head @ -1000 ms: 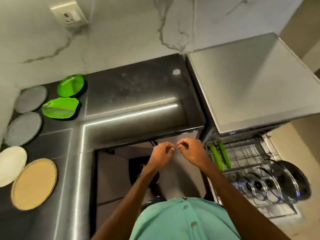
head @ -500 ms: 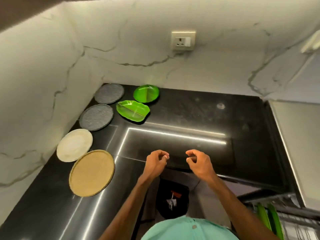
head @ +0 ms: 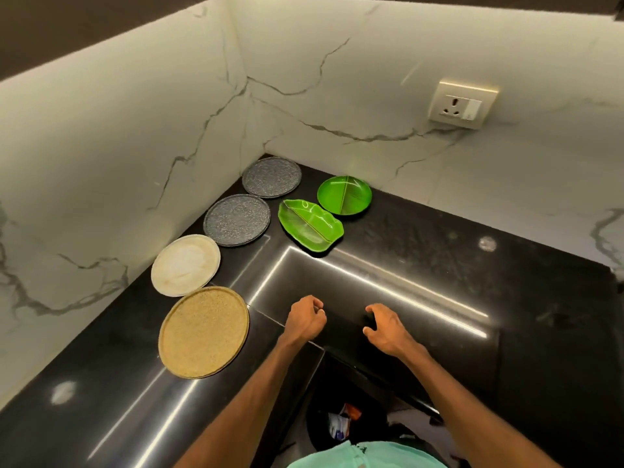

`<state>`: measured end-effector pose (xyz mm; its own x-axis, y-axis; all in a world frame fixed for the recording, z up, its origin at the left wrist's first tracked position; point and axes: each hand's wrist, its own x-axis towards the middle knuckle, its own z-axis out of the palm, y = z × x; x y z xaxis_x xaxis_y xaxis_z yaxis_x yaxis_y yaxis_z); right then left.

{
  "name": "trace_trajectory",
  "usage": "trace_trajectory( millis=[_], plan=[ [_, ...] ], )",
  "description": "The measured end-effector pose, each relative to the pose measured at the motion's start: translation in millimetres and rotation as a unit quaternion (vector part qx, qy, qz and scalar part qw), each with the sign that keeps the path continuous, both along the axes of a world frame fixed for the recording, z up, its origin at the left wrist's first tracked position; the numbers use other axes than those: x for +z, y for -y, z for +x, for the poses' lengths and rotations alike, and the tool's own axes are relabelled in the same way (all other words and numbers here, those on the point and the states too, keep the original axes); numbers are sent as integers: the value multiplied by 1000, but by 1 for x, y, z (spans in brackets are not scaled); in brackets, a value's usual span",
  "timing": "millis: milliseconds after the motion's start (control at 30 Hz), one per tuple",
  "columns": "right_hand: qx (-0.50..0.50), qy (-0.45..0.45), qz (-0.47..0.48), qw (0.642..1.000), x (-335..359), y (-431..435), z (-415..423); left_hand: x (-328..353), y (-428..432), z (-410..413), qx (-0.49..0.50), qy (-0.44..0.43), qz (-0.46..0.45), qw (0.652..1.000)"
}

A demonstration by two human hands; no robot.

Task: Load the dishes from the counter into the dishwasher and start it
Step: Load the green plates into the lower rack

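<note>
Six dishes are laid flat and apart on the black counter, likely for lifting singly. From the wall corner, two speckled grey plates, a cream plate and a tan plate are ranged outward in a line; a round green plate and a leaf-shaped green dish are set rightward. Nothing is held: the left hand is curled empty, the right hand loosely spread. The tan plate is nearest the left hand, untouched.

The left hand hides its curled fingertips; the shirt is cropped.
</note>
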<state>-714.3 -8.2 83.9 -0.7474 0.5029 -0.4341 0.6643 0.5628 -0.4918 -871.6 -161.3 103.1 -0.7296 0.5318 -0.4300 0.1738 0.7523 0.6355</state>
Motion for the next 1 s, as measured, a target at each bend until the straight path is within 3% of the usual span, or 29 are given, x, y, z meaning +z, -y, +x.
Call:
trace_trajectory(
  millis=[267,500,633,700,1000],
  plan=[
    [121,52,20,991,-25,-87,-68,-3,-62,-50,45,-35,-18,998],
    [159,-33,85,983,8,-180,-196,-21,-101,-75,139,-1,-14,990],
    [222,34,128,966,7,-200,-249,-35,-109,-81,180,12,-9,984],
    [223,59,117,966,0,-197,-249,-38,-115,-88,214,22,-8,976],
    [136,-31,126,982,-31,-185,-151,-45,-151,-129,380,88,31,920]
  ],
)
